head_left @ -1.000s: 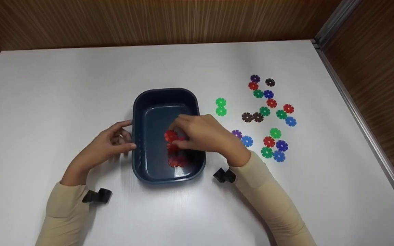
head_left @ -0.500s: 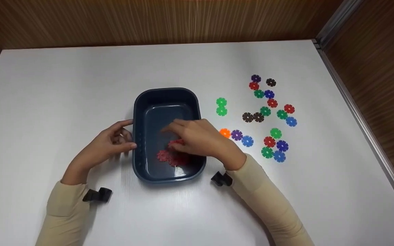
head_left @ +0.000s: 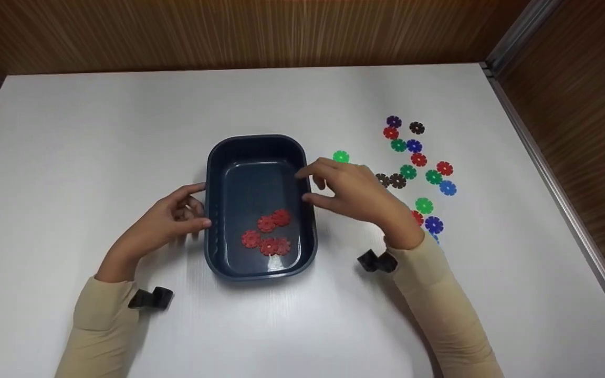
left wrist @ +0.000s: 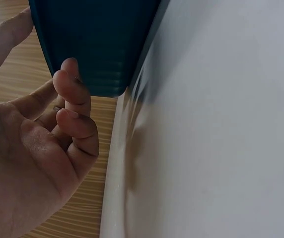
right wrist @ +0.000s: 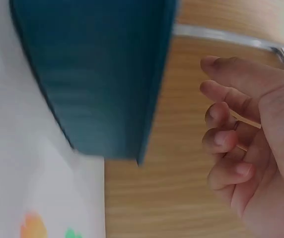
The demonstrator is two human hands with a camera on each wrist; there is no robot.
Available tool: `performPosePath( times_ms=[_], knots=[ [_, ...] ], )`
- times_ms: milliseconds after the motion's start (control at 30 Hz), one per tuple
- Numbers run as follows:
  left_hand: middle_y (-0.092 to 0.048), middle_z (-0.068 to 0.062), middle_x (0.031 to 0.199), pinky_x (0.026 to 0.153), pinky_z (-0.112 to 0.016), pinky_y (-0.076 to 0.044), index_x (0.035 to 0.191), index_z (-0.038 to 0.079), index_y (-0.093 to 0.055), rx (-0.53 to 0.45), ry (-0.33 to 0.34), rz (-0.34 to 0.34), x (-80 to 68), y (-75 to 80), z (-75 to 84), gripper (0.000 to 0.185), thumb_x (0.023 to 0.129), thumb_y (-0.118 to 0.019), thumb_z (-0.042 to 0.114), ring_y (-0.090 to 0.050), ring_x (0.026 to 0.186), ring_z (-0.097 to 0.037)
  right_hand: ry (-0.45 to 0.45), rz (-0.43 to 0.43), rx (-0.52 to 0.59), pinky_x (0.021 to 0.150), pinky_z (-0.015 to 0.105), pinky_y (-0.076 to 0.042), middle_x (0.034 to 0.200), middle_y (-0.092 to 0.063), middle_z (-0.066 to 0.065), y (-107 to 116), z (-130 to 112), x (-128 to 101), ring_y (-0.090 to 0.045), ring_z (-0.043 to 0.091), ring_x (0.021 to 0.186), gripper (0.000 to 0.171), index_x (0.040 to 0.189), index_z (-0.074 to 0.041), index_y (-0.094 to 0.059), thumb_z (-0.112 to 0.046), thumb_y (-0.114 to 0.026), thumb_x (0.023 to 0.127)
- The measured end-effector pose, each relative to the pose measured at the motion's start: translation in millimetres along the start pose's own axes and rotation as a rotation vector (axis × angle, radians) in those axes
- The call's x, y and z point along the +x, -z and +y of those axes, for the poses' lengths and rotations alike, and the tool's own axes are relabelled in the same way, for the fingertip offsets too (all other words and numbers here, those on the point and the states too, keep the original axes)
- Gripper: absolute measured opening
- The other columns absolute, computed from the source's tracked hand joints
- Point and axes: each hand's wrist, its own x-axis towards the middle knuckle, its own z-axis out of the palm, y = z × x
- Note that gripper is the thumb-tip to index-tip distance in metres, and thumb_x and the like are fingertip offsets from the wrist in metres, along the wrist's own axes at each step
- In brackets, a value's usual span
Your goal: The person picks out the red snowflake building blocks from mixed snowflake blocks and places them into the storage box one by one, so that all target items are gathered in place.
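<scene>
A dark blue plastic basin stands mid-table, with several red snowflake building discs lying on its floor toward the near right. At the basin's left wall, my left hand touches the rim with thumb and index fingertips, the other fingers loosely bent. The left wrist view shows this hand beside the basin wall. My right hand hovers at the right rim, thumb and fingers apart, holding nothing. In the right wrist view, the bare right hand is beside the basin, fingers loosely bent.
Right of the basin, loose discs are scattered over the white table: a light green disc, a black one, a blue one and others, some covered by the right hand. A wood-grain panel borders the far edge.
My right hand let the red discs go in the basin and rose up and right to its rim, now covering several table discs. The left hand stays where it was.
</scene>
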Motion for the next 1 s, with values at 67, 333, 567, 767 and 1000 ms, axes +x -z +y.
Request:
performPosePath(
  times_ms=[67, 333, 567, 767, 1000],
  knots=[
    [-0.05, -0.006, 0.095, 0.055, -0.023, -0.04, 0.14, 0.012, -0.036, 0.001, 0.0, -0.001, 0.0, 0.3, 0.0, 0.066, 0.083, -0.069, 0.019, -0.054, 0.067, -0.008, -0.048, 0.003, 0.02, 0.058, 0.025, -0.037, 0.087, -0.059, 0.002, 6.1, 9.2, -6.8, -0.048, 0.013, 0.071, 0.034, 0.117, -0.019, -0.06, -0.032, -0.064, 0.086],
    [-0.049, -0.007, 0.095, 0.054, -0.024, -0.04, 0.14, 0.011, -0.035, -0.027, 0.01, -0.004, -1.0, 1.6, 0.5, 0.066, 0.083, -0.069, 0.016, -0.054, 0.066, -0.008, -0.165, 0.029, 0.14, 0.06, 0.021, -0.042, 0.082, -0.055, 0.001, 20.7, 49.1, -34.2, -0.046, 0.014, 0.067, 0.036, 0.12, -0.018, -0.06, -0.029, -0.065, 0.086],
    [-0.049, -0.008, 0.096, 0.056, -0.023, -0.041, 0.14, 0.012, -0.035, -0.025, 0.003, -0.01, 0.7, 1.1, -0.1, 0.066, 0.084, -0.068, 0.017, -0.053, 0.068, -0.008, -0.239, 0.013, 0.161, 0.06, 0.018, -0.044, 0.082, -0.057, -0.001, 31.9, 82.3, -63.4, -0.049, 0.013, 0.071, 0.034, 0.117, -0.016, -0.061, -0.026, -0.067, 0.085],
    [-0.049, -0.007, 0.096, 0.059, -0.022, -0.04, 0.14, 0.012, -0.035, -0.021, 0.0, -0.008, -0.1, 2.0, 0.2, 0.065, 0.084, -0.068, 0.016, -0.052, 0.069, -0.006, -0.322, -0.095, 0.185, 0.062, 0.021, -0.047, 0.089, -0.059, 0.001, 33.9, 105.2, -84.2, -0.052, 0.018, 0.079, 0.034, 0.116, -0.015, -0.062, -0.019, -0.069, 0.083],
    [-0.049, -0.006, 0.095, 0.057, -0.023, -0.04, 0.14, 0.013, -0.036, -0.022, 0.0, -0.004, -0.1, 0.3, 1.0, 0.065, 0.084, -0.068, 0.017, -0.053, 0.068, -0.007, -0.444, -0.266, 0.18, 0.067, 0.027, -0.047, 0.095, -0.056, 0.005, 31.7, 122.7, -102.9, -0.049, 0.021, 0.087, 0.034, 0.119, -0.019, -0.06, -0.019, -0.065, 0.085]
  ],
)
